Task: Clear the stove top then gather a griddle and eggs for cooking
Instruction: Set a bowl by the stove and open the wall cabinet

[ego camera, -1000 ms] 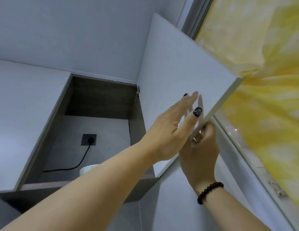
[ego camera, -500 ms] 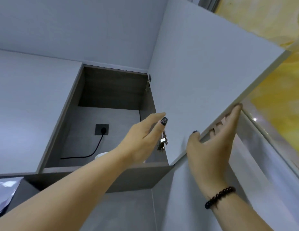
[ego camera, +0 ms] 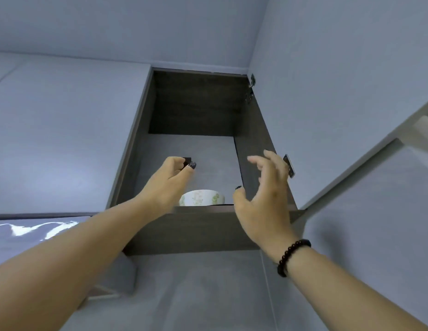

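Observation:
I look up into an open wall cabinet (ego camera: 198, 230) with dark inner walls. A white bowl-shaped thing with a green floral pattern (ego camera: 203, 198) stands on its shelf near the front edge. My left hand (ego camera: 171, 180) is raised in front of the opening, left of the bowl, with fingers curled and nothing in it. My right hand (ego camera: 265, 192) is at the cabinet's right side wall, fingers spread and empty, with a dark bead bracelet on the wrist. No griddle, eggs or stove show.
The cabinet door (ego camera: 339, 91) stands swung open on the right, with hinges (ego camera: 250, 88) at its inner edge. A closed grey cabinet front (ego camera: 60, 134) lies to the left. A black wall socket sits behind my left fingers.
The door has swung fully open to the right. My right hand has let go of its lower edge and moved to the cabinet opening. My left hand has reached further in.

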